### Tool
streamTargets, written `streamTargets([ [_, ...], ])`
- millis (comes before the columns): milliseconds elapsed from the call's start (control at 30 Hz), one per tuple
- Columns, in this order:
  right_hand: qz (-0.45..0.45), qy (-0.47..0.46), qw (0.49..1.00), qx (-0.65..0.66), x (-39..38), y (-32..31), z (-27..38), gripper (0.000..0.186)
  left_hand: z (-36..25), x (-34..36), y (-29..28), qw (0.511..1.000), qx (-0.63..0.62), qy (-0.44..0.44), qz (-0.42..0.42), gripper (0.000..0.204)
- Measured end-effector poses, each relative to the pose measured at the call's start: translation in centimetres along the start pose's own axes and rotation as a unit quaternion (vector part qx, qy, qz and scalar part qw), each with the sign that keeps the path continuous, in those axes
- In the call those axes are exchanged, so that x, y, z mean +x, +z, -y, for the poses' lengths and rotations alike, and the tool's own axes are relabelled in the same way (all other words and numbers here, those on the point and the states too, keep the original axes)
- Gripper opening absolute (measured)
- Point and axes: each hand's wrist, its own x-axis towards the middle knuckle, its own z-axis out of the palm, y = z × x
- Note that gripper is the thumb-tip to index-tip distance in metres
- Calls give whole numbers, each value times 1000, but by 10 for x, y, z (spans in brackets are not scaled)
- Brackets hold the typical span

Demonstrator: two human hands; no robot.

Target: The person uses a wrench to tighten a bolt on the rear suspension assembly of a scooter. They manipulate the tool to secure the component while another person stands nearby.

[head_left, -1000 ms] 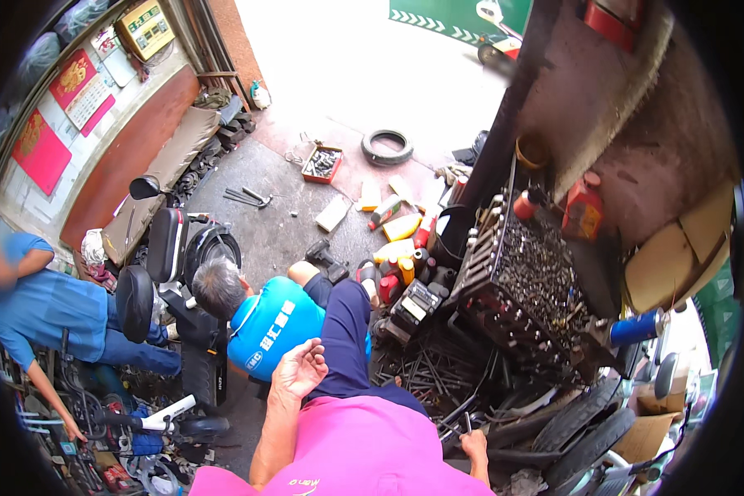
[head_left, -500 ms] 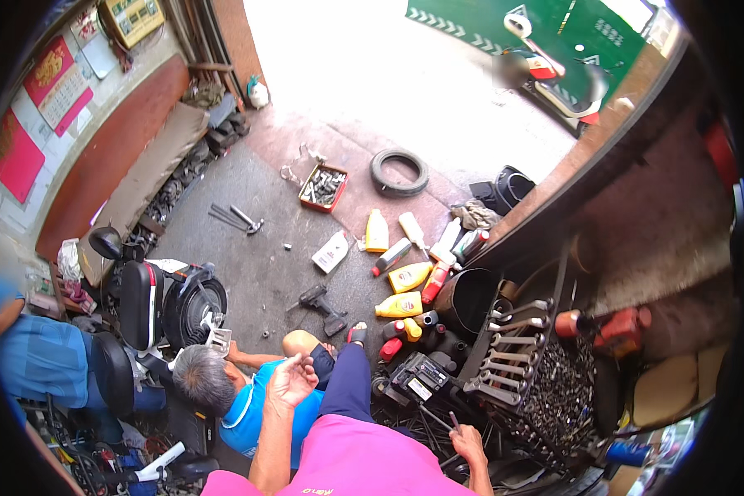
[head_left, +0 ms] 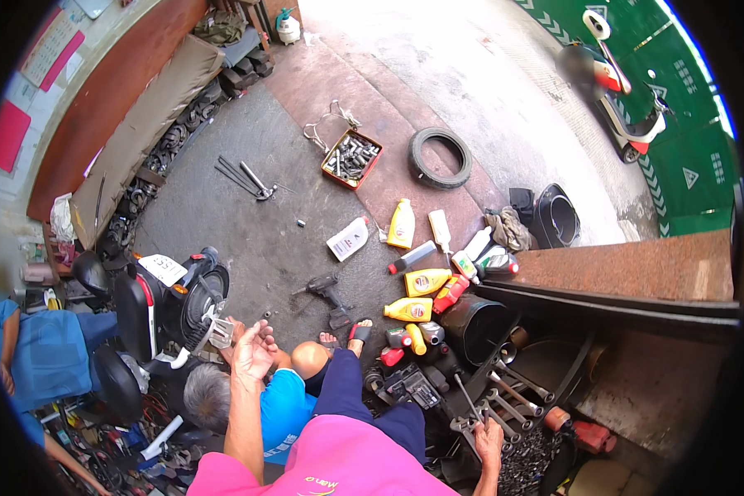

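My left hand is raised palm up, fingers loosely curled and apart, with nothing visible in it. It is above a crouching person in a blue shirt, beside the rear of a scooter. Low on the right, my right hand is closed around a long thin metal tool, its exact kind unclear. That hand is over a rack of several wrenches, next to a heap of small metal parts.
A cordless power tool lies on the floor ahead. Beyond are oil bottles, a box of sockets, a hammer and a tyre. A black bucket stands by the rack. Another person is at the left.
My view has tilted down and turned right. My right hand, with the metal tool, has moved over to the wrench rack. My left hand stays raised, its fingers a little more curled.
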Motion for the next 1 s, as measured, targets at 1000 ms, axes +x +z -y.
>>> streamTargets([
  [1000, 229, -136, 939, -218, 298, 8, 103, 32, 11, -35, 28, 931, -340, 80, -106, 12],
])
